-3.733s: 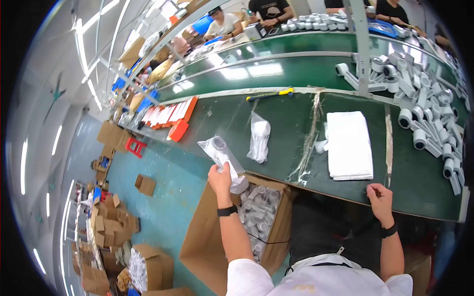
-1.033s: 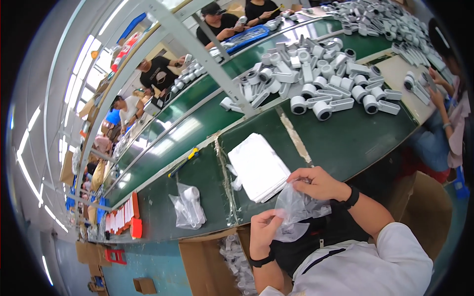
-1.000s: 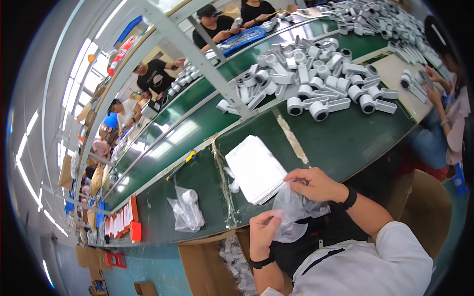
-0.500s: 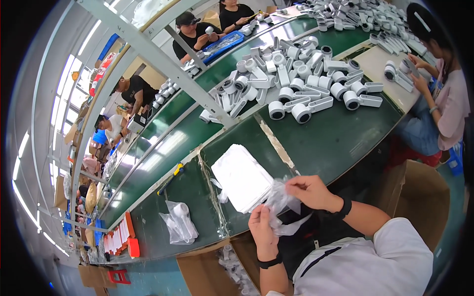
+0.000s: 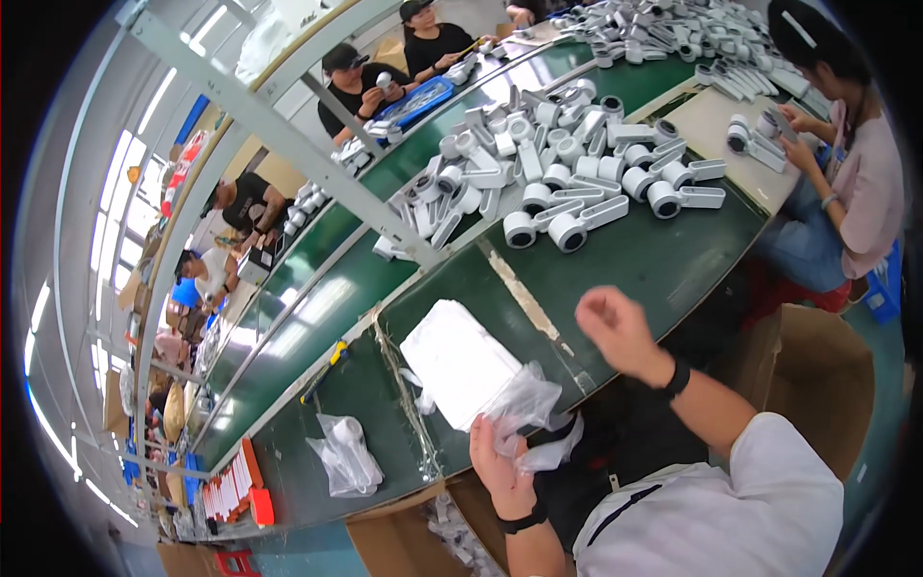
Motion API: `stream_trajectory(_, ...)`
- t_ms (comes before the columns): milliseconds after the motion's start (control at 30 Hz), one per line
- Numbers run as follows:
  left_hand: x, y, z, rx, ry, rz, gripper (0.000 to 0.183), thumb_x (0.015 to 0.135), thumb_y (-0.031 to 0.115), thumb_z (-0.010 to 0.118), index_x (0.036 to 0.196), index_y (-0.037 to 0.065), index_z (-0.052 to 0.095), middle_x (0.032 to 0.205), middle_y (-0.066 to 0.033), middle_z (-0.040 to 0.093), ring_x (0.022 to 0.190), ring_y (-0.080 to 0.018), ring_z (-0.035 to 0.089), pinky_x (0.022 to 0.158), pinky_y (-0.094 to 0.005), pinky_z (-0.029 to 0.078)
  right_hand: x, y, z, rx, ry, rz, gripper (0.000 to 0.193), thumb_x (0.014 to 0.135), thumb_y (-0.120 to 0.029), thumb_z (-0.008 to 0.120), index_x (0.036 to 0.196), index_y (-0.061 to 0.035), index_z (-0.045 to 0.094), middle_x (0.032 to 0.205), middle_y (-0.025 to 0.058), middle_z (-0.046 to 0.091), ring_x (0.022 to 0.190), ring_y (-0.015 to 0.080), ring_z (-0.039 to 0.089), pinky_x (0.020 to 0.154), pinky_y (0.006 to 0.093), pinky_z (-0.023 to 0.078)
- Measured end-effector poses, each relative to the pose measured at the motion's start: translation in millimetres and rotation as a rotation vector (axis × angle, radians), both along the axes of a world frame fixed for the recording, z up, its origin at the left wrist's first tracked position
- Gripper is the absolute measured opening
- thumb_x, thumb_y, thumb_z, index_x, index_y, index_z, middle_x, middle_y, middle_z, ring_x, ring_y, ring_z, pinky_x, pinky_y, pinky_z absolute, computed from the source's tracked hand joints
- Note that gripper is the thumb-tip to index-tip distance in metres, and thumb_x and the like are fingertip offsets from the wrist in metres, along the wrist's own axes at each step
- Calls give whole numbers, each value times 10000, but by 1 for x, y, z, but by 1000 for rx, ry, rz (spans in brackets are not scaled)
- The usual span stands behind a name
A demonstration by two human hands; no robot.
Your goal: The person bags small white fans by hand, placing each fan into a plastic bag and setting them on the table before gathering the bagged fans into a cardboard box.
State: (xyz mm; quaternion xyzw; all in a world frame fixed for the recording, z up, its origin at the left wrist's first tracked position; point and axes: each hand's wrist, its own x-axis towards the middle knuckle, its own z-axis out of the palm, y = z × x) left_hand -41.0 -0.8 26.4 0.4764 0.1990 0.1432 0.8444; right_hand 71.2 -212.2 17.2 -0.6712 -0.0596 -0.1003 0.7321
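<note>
My left hand (image 5: 495, 464) pinches a crumpled clear plastic bag (image 5: 527, 399) at the table's near edge. The bag rests partly over a stack of flat white bags or sheets (image 5: 457, 361). Raised above the green table, my right hand (image 5: 615, 327) is apart from the bag, with its fingers curled and slightly blurred; nothing shows in it. Beyond it lies a large heap of white-grey handheld devices (image 5: 567, 173) with round heads and flat handles. A bagged device (image 5: 346, 452) lies on the table to the left.
A yellow utility knife (image 5: 327, 367) lies by the rail. An orange-red box of white papers (image 5: 236, 486) stands at the left. Open cartons (image 5: 817, 385) flank me. A metal frame post (image 5: 317, 163) crosses the table. A co-worker (image 5: 856, 173) sits at the right, others across.
My right hand has let go of the plastic bag and moved up, away from it toward the heap. My left hand keeps the bag. The view has shifted a little.
</note>
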Motion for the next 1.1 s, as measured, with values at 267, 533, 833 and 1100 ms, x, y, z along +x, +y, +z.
stream_trajectory(267, 5, -9, 17, -8, -13, -104, 290, 882, 82, 650, 1142, 0, 553, 926, -89, 632, 560, -89, 540, 426, -186, 391, 149, -95, -27, -1450, -384, -378, 445, 763, -105, 638, 1203, -87, 572, 1140, 108, 600, 1086, 275, 537, 840, 427, 436)
stream_trajectory(533, 7, -12, 25, 193, -62, 23, 363, 808, -55, 687, 1146, -23, 561, 1016, -87, 613, 832, -138, 611, 681, -236, 526, 140, -84, -16, -1334, -86, -84, 269, 799, -181, 654, 1033, -61, 595, 1051, 140, 568, 958, 309, 576, 813, 447, 442)
stream_trajectory(833, 20, -34, 24, 581, -148, 3, 396, 793, -80, 655, 1181, -37, 589, 1024, -68, 608, 939, -131, 561, 851, -261, 455, -10, -73, 40, -151, 69, 739, 488, 782, -106, 730, 1224, -40, 532, 1006, 62, 646, 922, 159, 625, 815, 292, 490)
stream_trajectory(1100, 20, -27, 22, 675, -294, -225, 519, 767, -123, 626, 1267, -31, 522, 1103, -124, 633, 966, -161, 569, 891, -281, 450, -18, -46, 72, -673, 30, 903, 925, 796, -219, 717, 1526, -129, 156, 1250, 167, 580, 994, 325, 630, 878, 346, 482)
